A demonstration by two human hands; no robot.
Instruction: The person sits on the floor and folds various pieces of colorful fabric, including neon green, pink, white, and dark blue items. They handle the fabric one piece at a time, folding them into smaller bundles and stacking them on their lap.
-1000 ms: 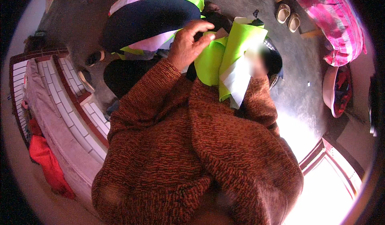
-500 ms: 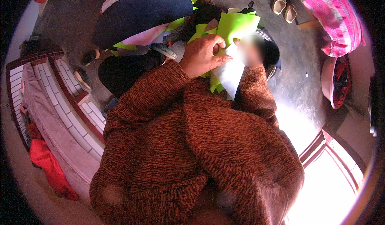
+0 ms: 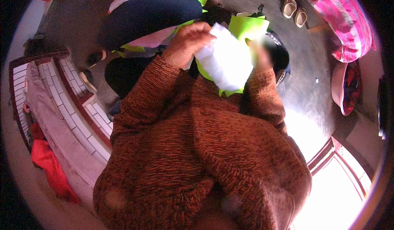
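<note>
Nearest the lens, the rust-brown sweater (image 3: pixel 197 160) fills the lower middle of the frame, both sleeves running up toward the centre top. At upper centre the left hand (image 3: pixel 184 45) has its fingers clamped over the upper left edge of a white cloth (image 3: pixel 225 61). The right hand (image 3: pixel 262 53) sits just right of the cloth and is blurred; I cannot tell how its fingers stand. The cloth hangs between the two hands, in front of a lime-green garment (image 3: pixel 246 27) that peeks out above and below it.

This looks like the sorting or folding stage, the white piece raised for handling. The next move likely calls for a firm right-hand hold on the free edge.

Half a second ago the green showed broadly and the hand pressed lower on it; now the white covers most of it.

Farther off, sandals (image 3: pixel 294 7) lie on the floor at upper right.
</note>
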